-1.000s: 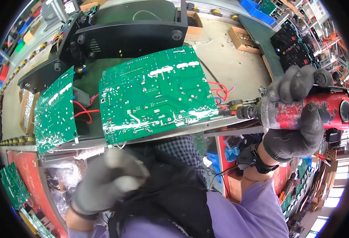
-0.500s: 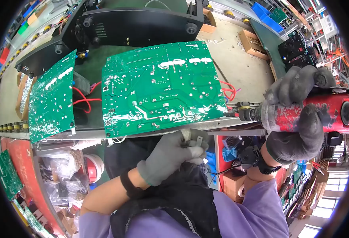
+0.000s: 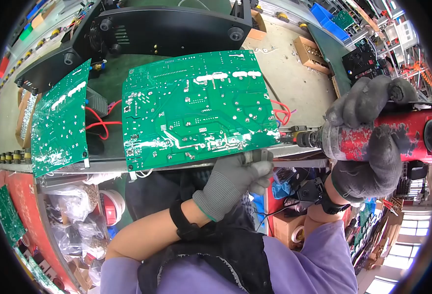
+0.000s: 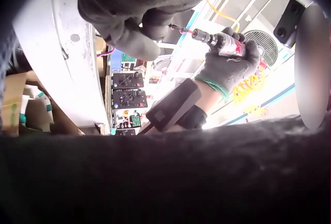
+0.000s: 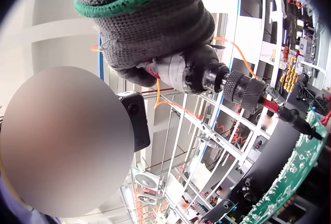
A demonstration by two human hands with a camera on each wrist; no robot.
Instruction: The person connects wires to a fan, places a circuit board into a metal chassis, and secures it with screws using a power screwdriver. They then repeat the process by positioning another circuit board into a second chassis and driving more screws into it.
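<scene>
My left hand [image 3: 233, 183], in a grey glove, is at the front edge of the large green circuit board [image 3: 196, 110]. Its thumb and fingers pinch a small flat grey metal piece [image 3: 264, 156], partly hidden by the fingers. In its dark glove, my right hand [image 3: 386, 149] grips a worn red power screwdriver [image 3: 346, 142]. The screwdriver lies level, pointing left at the board's front right corner. The right wrist view shows its knurled chuck [image 5: 240, 88] and a red and black bit [image 5: 292, 118] close to the board's edge.
A smaller green board [image 3: 61, 122] stands to the left, with red wires [image 3: 101, 125] running between the boards. Behind them is a black metal housing [image 3: 172, 39]. A cardboard box of small parts [image 3: 311, 54] sits at back right. Below the bench are plastic bags [image 3: 76, 203].
My left hand has come up and right from low by my body to the board's front edge, bringing the metal piece. The right hand keeps its grip on the screwdriver.
</scene>
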